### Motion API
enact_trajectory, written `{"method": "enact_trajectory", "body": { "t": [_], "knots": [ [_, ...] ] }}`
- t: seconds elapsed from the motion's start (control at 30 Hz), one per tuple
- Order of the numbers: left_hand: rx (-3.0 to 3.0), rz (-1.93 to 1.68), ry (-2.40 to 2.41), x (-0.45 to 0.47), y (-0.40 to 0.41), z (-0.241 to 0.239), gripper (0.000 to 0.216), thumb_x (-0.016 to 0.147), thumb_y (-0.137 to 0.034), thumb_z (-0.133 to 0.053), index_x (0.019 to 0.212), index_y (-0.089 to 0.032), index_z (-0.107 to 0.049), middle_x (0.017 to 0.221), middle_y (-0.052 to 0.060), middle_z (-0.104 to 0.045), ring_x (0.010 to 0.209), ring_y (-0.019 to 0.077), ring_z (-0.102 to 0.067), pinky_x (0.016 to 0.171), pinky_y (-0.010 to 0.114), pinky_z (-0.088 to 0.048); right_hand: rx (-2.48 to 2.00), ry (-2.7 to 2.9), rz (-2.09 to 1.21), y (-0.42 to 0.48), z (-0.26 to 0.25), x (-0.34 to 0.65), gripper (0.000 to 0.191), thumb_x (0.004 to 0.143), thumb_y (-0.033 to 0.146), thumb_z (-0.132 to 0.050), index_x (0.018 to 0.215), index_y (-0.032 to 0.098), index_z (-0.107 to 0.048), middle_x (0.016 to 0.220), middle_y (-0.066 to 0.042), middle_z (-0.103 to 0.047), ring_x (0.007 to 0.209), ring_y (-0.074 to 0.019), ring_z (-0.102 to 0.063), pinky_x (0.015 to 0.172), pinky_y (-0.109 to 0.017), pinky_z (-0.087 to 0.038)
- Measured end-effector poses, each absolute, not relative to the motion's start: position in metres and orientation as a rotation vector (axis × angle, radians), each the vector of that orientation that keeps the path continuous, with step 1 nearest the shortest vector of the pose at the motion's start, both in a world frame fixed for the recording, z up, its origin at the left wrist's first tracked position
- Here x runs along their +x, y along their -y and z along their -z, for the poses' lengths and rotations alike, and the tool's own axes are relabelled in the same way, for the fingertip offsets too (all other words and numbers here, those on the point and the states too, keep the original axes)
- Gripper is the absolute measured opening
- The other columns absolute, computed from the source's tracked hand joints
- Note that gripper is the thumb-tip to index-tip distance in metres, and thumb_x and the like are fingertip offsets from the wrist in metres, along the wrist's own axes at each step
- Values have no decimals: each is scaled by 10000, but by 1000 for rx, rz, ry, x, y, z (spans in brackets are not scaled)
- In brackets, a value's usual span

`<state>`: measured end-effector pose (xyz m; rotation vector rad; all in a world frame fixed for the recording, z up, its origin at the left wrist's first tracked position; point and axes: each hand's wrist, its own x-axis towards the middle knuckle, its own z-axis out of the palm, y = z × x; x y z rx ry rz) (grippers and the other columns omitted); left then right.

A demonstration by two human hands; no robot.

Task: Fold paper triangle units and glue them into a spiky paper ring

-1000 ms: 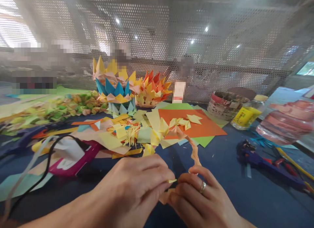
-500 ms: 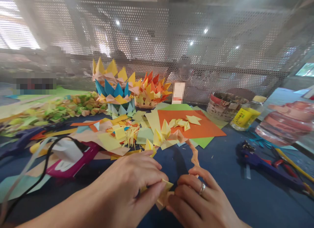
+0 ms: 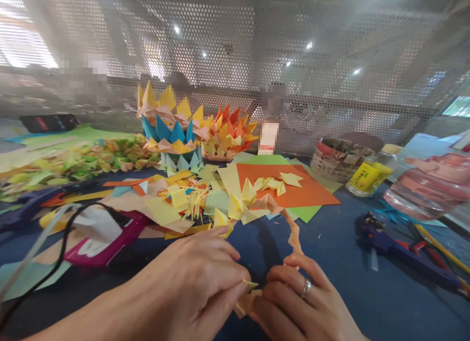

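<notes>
At the bottom centre my left hand (image 3: pixel 191 289) pinches a small folded yellow paper piece (image 3: pixel 248 285) between thumb and fingers. Against it, my right hand (image 3: pixel 297 304), with a ring on one finger, grips the near end of a peach-orange chain of folded paper (image 3: pixel 293 233). That chain runs up from my fingers toward the loose paper pile (image 3: pixel 205 199). The two hands press together, and the joint between piece and chain is mostly hidden by my fingers.
A pink glue gun (image 3: pixel 106 238) with a black cord lies left. A blue glue gun (image 3: pixel 396 243) lies right. An orange sheet (image 3: pixel 290 191), spiky paper baskets (image 3: pixel 176 128), a woven bowl (image 3: pixel 338 157), a yellow-labelled bottle (image 3: pixel 367 177) and a perforated screen (image 3: pixel 257 61) lie behind.
The yellow piece, turned up and showing more half a second ago, is tucked back between my fingers. Both hands stay pressed together in about the same spot.
</notes>
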<state>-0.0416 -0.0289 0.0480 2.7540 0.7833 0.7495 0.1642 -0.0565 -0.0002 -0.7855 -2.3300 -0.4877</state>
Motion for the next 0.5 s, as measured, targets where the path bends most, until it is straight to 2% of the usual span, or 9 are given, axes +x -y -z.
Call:
{"method": "enact_trajectory", "body": {
  "t": [0.1, 0.33, 0.5],
  "knots": [
    [2736, -715, -789, -42, 29, -47, 262, 845, -105, -462, 714, -202, -667, 621, -11, -635, 601, 133, -619, 692, 216, -508, -800, 2329, 471, 56, 0, 164, 223, 879, 96, -536, 707, 198, -635, 600, 30, -640, 687, -131, -605, 834, -323, -385],
    [2702, -576, -821, -43, 26, -48, 254, 888, -155, -464, 731, -191, -661, 794, 1, -692, 719, 132, -640, 701, 193, -488, -916, 2215, 248, 53, 0, 163, 276, 919, 339, -548, 681, 219, -623, 631, 32, -658, 709, -126, -602, 861, -308, -357],
    [2619, -429, -837, -43, 26, -49, 250, 916, -201, -463, 725, -198, -623, 877, -25, -686, 801, 126, -627, 742, 188, -461, -998, 2189, 79, 53, -1, 164, 284, 901, 394, -568, 690, 212, -620, 653, 32, -656, 738, -136, -592, 864, -323, -354]
  ]
}}
